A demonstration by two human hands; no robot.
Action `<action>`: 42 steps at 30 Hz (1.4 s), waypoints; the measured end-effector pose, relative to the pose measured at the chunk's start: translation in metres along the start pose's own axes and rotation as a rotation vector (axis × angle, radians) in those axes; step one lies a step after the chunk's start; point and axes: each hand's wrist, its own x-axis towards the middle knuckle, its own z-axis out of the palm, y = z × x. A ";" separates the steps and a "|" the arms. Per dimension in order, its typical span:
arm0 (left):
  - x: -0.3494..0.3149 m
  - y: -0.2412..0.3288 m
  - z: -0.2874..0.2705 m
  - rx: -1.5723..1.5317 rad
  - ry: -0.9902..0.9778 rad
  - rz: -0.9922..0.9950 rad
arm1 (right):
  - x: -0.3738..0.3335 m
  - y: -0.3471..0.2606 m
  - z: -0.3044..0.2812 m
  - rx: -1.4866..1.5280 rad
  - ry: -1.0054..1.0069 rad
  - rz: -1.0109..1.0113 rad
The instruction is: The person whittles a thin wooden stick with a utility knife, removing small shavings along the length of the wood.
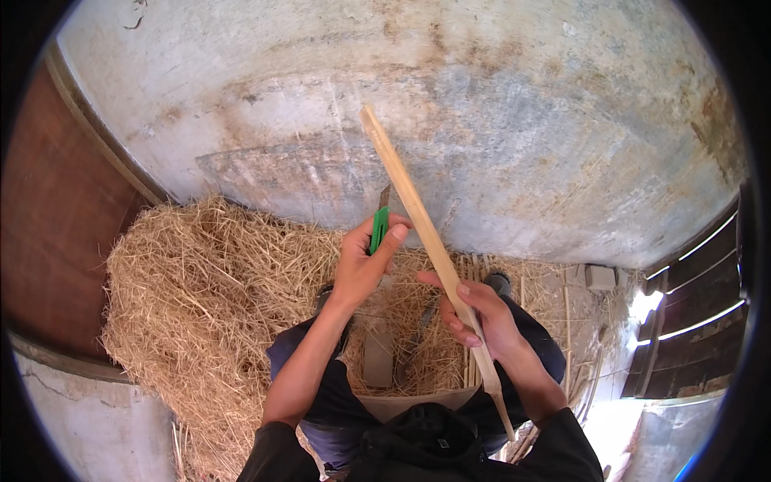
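Wrapped in my left hand (360, 261) is a green box cutter (379, 229), its blade extended and pointing up toward the wall. My right hand (485, 312) grips a long pale strip of wood or bamboo (418, 210) around its lower part, with the index finger reaching out to the left. The strip slants from upper left to lower right, and its lower end narrows to a thin point near my right forearm. Close beside the strip's left edge is the blade; whether they touch I cannot tell.
A big heap of straw (209, 281) lies at the left, with more straw between my feet. A stained plaster wall (514, 145) rises ahead. A brick (377, 359) lies on the floor between my legs, and a grey block (600, 277) sits by the wall at right. Dark slats (691, 305) stand far right.
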 end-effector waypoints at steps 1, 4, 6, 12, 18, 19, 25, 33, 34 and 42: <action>-0.001 -0.001 0.000 -0.013 0.000 -0.004 | 0.001 0.001 0.000 0.004 -0.005 0.000; -0.001 -0.004 -0.002 -0.053 0.002 -0.013 | 0.002 0.004 0.000 0.005 -0.021 -0.002; -0.001 -0.005 -0.003 -0.078 0.006 -0.018 | 0.002 0.004 -0.001 -0.004 -0.032 -0.007; -0.001 -0.004 -0.002 -0.073 0.010 -0.009 | 0.002 0.003 0.001 -0.011 -0.047 -0.016; -0.001 -0.005 -0.001 -0.103 0.017 0.005 | 0.002 0.005 -0.002 -0.034 -0.089 -0.009; -0.001 -0.005 -0.001 -0.079 0.020 0.022 | 0.001 0.005 -0.003 -0.029 -0.086 -0.002; 0.000 0.006 -0.007 0.442 0.013 0.355 | 0.000 0.005 0.000 -0.219 0.072 -0.096; -0.004 0.011 -0.011 0.754 0.066 0.553 | 0.000 0.012 -0.001 -0.309 0.169 -0.249; -0.003 0.012 -0.010 0.761 0.060 0.586 | 0.000 0.011 -0.001 -0.312 0.171 -0.257; -0.005 0.018 -0.013 0.853 0.040 0.623 | -0.002 0.005 -0.004 -0.237 0.119 -0.213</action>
